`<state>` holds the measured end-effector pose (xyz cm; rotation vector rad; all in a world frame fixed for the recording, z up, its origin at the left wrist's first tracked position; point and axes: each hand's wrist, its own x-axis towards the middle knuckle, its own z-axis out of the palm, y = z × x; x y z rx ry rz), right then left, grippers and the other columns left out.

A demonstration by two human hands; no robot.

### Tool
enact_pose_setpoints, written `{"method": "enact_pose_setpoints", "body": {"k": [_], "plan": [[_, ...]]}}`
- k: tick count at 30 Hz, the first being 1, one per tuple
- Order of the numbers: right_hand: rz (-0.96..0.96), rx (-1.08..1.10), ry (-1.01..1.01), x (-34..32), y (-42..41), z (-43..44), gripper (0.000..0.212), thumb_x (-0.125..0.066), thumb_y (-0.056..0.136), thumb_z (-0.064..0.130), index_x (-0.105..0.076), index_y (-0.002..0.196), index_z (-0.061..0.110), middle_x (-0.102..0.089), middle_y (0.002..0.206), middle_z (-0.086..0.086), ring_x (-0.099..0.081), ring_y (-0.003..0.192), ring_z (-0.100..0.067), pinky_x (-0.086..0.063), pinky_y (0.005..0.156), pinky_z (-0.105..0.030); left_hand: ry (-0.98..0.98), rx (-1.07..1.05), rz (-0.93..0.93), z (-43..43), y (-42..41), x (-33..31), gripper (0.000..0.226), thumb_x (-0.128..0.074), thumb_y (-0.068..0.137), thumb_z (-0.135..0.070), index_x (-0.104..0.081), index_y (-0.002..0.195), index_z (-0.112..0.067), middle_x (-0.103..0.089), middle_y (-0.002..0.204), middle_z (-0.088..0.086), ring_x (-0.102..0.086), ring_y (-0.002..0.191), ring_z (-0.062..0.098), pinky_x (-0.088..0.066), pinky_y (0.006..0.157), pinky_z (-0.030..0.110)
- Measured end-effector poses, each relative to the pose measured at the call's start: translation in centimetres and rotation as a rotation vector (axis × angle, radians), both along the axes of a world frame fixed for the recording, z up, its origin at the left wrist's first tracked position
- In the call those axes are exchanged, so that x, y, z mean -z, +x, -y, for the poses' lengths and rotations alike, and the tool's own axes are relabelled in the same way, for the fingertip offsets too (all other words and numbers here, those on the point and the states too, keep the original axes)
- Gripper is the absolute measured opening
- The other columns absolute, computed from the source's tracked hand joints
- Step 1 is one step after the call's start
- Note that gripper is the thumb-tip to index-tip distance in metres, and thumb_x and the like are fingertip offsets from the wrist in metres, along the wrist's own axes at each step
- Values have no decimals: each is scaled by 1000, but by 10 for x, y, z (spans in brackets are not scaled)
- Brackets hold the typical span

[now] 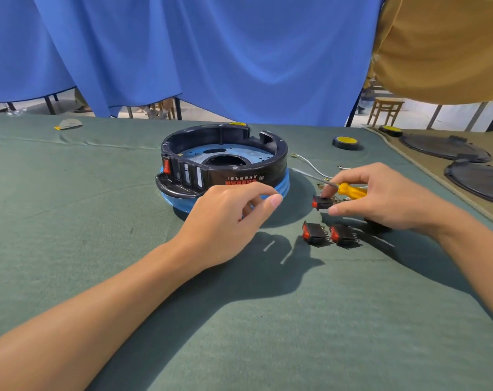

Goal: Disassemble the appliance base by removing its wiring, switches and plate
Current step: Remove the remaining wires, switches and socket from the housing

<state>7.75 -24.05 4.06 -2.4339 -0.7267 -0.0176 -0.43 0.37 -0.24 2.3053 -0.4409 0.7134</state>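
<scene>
In the head view, the appliance base [224, 165] stands near the middle of the green-covered bench [98, 193]. It is a black ring housing on a blue lower shell, with the metal plate [200, 153] lying inside it. One red mounted switch [166, 166] sits in the housing wall on the left side, beside empty slots.

The right hand [386, 198] pinches a switch [322, 203] between thumb and forefinger just above the cloth. A yellow-handled screwdriver [349, 190] is tucked under the same hand's fingers. Two loose switches [314, 234] lie side by side on the bench just in front of that hand. White wires [310, 165] trail across the cloth behind it.

The left hand [228, 218] hovers at the front of the base with its fingers loosely curled and holding nothing. Whether it touches the shell I cannot tell.

The switches look light, rigid and small. Their thin metal terminals would probably bend, so the plastic body is the place to grip. The mounted switch likely snaps in, so pressing it from inside the wall should free it. The base looks light enough to slide, so it wants steadying at the rim. The plate is probably thin with sharp edges, best lifted by its central opening.

Tape rolls [346, 142] and black covers [442, 146] lie on the far right.
</scene>
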Motion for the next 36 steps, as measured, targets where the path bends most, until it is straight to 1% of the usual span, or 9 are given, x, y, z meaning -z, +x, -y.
{"method": "enact_pose_setpoints", "body": {"k": [2, 4, 10, 15, 20, 25, 28, 32, 36], "plan": [[49, 1, -126, 0, 1, -2, 16, -80, 76, 28, -71, 86, 36, -67, 94, 4, -58, 90, -16, -45, 78, -34, 40, 10, 27, 0, 0, 0, 35, -44, 95, -46, -70, 101, -23, -65, 74, -15, -60, 68, 8, -50, 62, 36], [76, -1, -203, 2, 0, -5, 18, -79, 78, 26, -69, 86, 38, -66, 103, -2, -54, 100, -22, -41, 82, -35, 70, 17, 44, 0, -1, 1, 34, -44, 96, -44, -70, 100, -22, -64, 73, -15, -58, 67, 6, -50, 62, 36], [45, -10, -218, 0, 2, -4, 15, -78, 79, 32, -68, 85, 40, -65, 100, 5, -54, 96, -17, -41, 78, -34, 115, 26, 116, 0, -1, -2, 34, -44, 98, -40, -70, 99, -18, -64, 73, -10, -61, 68, 11, -50, 60, 37], [125, -6, -213, 4, 2, -9, 14, -80, 76, 34, -69, 85, 34, -62, 84, 15, -53, 80, -3, -34, 60, -16, 154, -23, 211, -4, -1, -4, 29, -47, 98, -32, -72, 97, -16, -63, 72, -9, -56, 62, 11, -48, 55, 35], [102, -5, -238, -1, 1, -1, 15, -81, 74, 35, -67, 80, 36, -61, 88, 14, -53, 81, -5, -36, 62, -22, 226, -92, 359, -9, -2, -8, 26, -50, 97, -25, -72, 96, -10, -64, 73, -4, -57, 64, 15, -49, 53, 37], [68, -9, -279, -2, 1, -2, 12, -78, 77, 37, -68, 83, 34, -62, 95, 7, -54, 87, -10, -42, 71, -28, 345, -323, 592, -18, 9, -11, 20, -61, 91, -15, -70, 104, -4, -68, 95, 6, -59, 84, 27, -49, 69, 39], [111, 27, -210, -6, -1, -3, 13, -73, 77, 45, -69, 81, 33, -67, 91, 3, -57, 86, -15, -45, 73, -35, 397, -416, 492, -26, 13, -10, 25, -60, 91, -23, -69, 110, -9, -67, 108, 2, -56, 100, 25, -41, 85, 37], [181, 43, 25, -13, -10, -11, 29, -61, 76, 60, -68, 77, 32, -66, 73, 7, -60, 69, -12, -41, 58, -30, 361, -374, 325, -32, 12, -10, 27, -52, 95, -31, -73, 105, -17, -72, 93, -4, -63, 90, 22, -37, 87, 35], [231, -10, 147, -18, -18, -30, 30, -56, 84, 54, -69, 80, 27, -66, 72, -3, -58, 60, -21, -47, 61, -36, 328, -373, 386, -38, 10, -16, 37, -48, 97, -33, -71, 74, -15, -64, 63, -5, -56, 66, 21, -38, 75, 35]]}}
